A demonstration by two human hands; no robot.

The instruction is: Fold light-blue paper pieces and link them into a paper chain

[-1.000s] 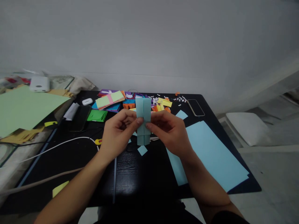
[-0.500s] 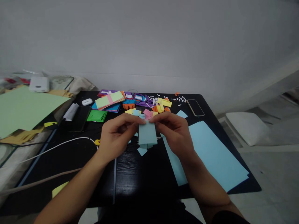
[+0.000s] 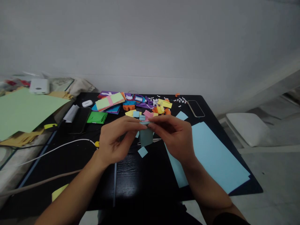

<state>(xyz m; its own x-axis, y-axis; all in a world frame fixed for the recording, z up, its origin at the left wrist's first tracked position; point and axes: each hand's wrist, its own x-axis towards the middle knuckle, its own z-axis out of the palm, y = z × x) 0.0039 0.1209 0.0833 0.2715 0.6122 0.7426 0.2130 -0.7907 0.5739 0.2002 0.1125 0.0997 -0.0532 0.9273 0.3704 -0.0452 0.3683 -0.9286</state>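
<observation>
A folded light-blue paper piece (image 3: 146,137) hangs above the black table (image 3: 131,175), pinched along its top fold by both hands. My left hand (image 3: 117,139) grips it from the left with thumb and fingertips closed. My right hand (image 3: 174,136) pinches the same top edge from the right. A small blue paper square (image 3: 142,152) lies on the table just below the piece. A large light-blue sheet (image 3: 211,156) lies to the right of my right hand.
Colourful paper scraps and folded pieces (image 3: 140,107) crowd the table's far side, with a green folded stack (image 3: 97,117), a phone (image 3: 196,108) and a dark phone (image 3: 79,119). A white cable (image 3: 61,145) crosses the left. A big green sheet (image 3: 21,109) lies far left.
The blue strip, first held upright and long, has been folded down over itself; it is now shorter and hangs below my fingertips. Both hands stayed nearly in place.
</observation>
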